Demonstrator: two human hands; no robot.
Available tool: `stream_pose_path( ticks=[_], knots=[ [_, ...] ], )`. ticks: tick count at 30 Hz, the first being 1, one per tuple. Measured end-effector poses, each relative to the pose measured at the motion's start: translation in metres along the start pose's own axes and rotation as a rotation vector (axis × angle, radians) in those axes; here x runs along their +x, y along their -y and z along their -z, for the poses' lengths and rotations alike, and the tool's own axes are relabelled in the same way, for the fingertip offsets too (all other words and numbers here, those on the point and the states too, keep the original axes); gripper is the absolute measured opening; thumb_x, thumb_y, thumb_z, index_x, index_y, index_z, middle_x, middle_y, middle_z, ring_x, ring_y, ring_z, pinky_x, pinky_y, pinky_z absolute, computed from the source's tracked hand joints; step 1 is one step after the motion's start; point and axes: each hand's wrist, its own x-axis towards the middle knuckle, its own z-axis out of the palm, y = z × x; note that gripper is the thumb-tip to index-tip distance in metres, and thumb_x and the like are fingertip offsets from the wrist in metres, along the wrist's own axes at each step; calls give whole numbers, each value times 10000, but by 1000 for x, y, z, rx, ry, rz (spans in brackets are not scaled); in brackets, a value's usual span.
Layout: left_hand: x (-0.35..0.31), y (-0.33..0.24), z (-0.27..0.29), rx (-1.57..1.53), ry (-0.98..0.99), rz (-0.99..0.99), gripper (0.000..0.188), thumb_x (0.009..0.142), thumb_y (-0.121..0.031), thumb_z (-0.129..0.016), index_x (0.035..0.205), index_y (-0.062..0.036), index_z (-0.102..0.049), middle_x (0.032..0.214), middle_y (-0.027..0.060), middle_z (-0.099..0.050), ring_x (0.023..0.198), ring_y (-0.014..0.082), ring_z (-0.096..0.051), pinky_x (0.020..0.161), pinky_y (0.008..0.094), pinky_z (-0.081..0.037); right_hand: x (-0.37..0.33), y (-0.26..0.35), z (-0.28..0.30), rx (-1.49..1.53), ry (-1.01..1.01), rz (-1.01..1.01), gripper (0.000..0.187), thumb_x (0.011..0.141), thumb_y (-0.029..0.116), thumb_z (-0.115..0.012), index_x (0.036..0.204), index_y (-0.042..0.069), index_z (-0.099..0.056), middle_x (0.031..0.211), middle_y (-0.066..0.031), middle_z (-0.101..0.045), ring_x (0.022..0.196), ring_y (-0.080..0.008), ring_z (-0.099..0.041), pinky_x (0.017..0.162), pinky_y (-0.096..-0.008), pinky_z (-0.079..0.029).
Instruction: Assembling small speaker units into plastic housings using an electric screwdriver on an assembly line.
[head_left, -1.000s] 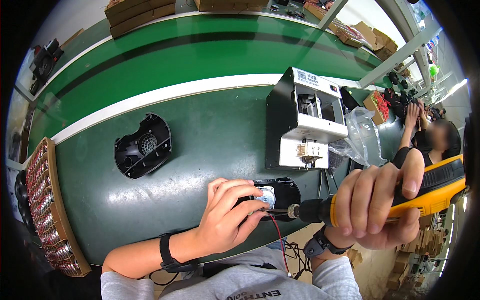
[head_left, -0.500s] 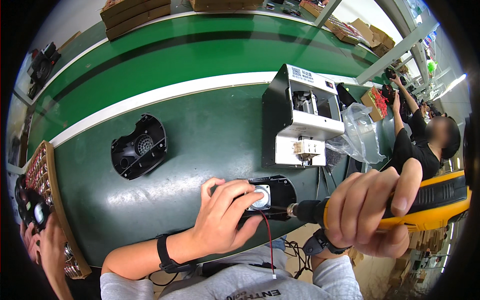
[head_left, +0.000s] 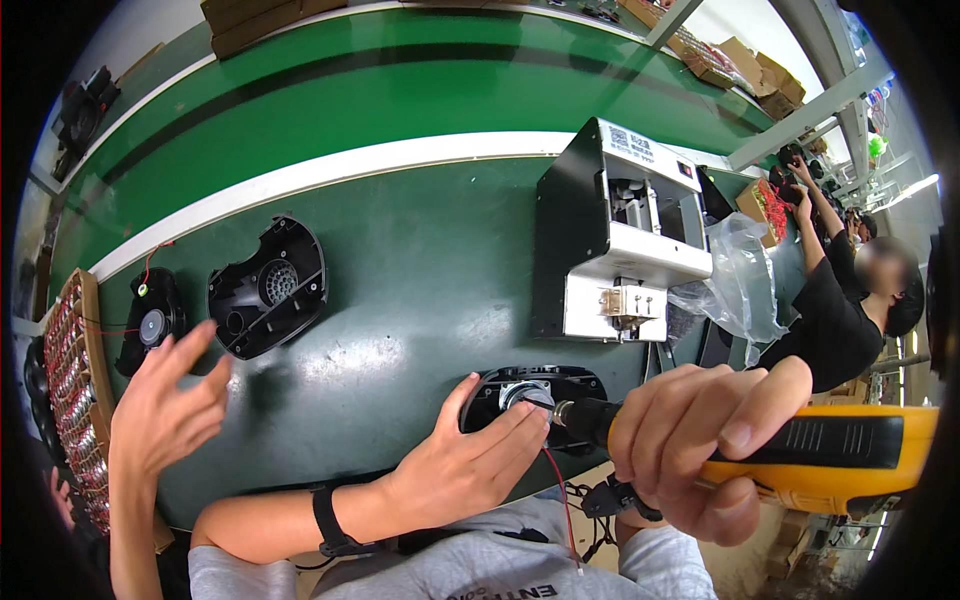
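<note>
My right hand [head_left: 690, 430] is wrapped round a yellow and black electric screwdriver [head_left: 840, 455], held level and pointing left. Its tip reaches the edge of a small round speaker [head_left: 523, 389] with a silver metal frame. The speaker lies inside a black plastic housing [head_left: 578, 384] at the table's near edge, and a thin red and black wire hangs from it. My left hand [head_left: 465, 465] grips here, fingertips pressed on the speaker and thumb at the housing's left side. Whether a screw sits under the tip is hidden.
Another person's hand [head_left: 175, 415] reaches in at left, beside a black part with a speaker [head_left: 152, 326]. A second black shell [head_left: 268, 288] lies nearby. A black and silver bench machine [head_left: 625, 235] stands beyond my hands, near a clear plastic bag [head_left: 742, 275]. A cardboard tray [head_left: 78, 400] holds several speakers.
The screwdriver has moved left, its tip now at the speaker. My left fingers have shifted toward the speaker's near edge. At left, another person's black part now lies on the table, their hand beside it.
</note>
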Motion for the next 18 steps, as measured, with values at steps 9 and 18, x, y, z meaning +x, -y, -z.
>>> stream_pose_path(
  ticks=[9,18],
  knots=[
    [-2,3,0,43,-9,-7,331,880,-197,-619,1157,-50,-723,1296,84,-640,1313,202,-532,1006,635,-484,-1,-24,-2,-3,-5,-4,311,976,200,-677,1095,60,-426,602,-26,-532,433,-146,-519,434,-292,-495],
    [-3,3,-2,46,-21,-15,326,884,-219,-606,1143,-56,-720,1293,86,-641,1300,209,-539,986,623,-488,-7,-32,-8,-85,-118,-43,306,974,202,-673,1097,62,-430,612,-22,-542,434,-131,-512,420,-281,-482]
  ],
)
